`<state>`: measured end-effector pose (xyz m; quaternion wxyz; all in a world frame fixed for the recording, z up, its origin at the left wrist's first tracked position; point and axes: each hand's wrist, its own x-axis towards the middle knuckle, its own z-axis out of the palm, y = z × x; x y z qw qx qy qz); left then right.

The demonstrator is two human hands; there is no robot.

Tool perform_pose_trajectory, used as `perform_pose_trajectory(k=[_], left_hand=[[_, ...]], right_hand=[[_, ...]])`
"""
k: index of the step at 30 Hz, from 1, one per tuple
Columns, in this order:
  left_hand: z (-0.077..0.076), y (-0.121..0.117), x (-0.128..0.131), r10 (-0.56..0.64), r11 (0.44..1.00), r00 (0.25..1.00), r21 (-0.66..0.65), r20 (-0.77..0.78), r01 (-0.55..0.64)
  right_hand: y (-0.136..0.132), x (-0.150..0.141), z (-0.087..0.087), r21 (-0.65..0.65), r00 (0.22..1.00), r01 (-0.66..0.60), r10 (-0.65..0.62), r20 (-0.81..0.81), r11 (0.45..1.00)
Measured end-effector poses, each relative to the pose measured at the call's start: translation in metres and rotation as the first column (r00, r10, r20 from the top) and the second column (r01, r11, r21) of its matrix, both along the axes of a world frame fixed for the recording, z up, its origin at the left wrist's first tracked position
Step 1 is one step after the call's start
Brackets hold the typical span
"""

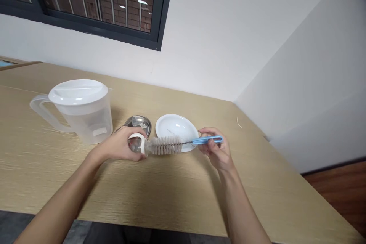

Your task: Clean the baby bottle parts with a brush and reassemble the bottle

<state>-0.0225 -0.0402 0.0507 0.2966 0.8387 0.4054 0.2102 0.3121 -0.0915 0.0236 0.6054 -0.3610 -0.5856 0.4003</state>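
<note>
My left hand [127, 145] is wrapped round a small clear bottle [135, 145] with a white band near its neck. The bottle lies sideways, its mouth facing right. In my right hand [215, 148] is the blue handle of a bottle brush [167, 145], gripped between thumb and fingers. The brush's white bristles point left, with the tip at the bottle's mouth; how far it reaches inside I cannot tell. Both are held above the table's near half. Just behind the brush stands a white oval dish [168, 124]. My left hand partly hides a metal tray [149, 125] holding a clear cap [138, 121].
A lidded translucent pitcher [88, 118] stands on the left of the wooden table [171, 198], its handle turned left. A thin pale strip [239, 122] lies at the right. White walls [228, 26] close off the back and right, with a dark-framed barred window [100, 0] above.
</note>
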Motion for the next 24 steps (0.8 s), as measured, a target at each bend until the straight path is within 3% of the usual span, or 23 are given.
perform_pose_trajectory(k=[5,9,14,19,24], left_hand=[[0.01,-0.003,-0.001,-0.047,0.982,0.999,-0.182,0.025,0.051],[0.009,-0.003,-0.002,-0.041,0.981,0.999,-0.19,0.028,0.046],[-0.003,-0.003,0.001,-0.011,1.0,1.0,0.024,0.016,0.011],[-0.014,0.003,0.0,0.003,0.941,1.0,0.339,-0.004,-0.001],[-0.017,0.008,-0.002,-0.015,0.903,1.0,0.43,0.002,0.013]], right_hand=[[-0.003,0.001,0.002,-0.015,0.99,-0.139,0.139,-0.037,0.99],[0.0,-0.009,0.007,-0.082,0.997,-0.061,0.057,-0.052,0.995],[0.005,-0.013,0.002,-0.089,0.994,0.044,-0.052,-0.093,0.995],[0.008,-0.017,-0.004,-0.091,0.976,0.166,-0.177,-0.127,0.982],[0.008,-0.022,-0.003,-0.134,0.96,0.272,-0.279,-0.033,0.953]])
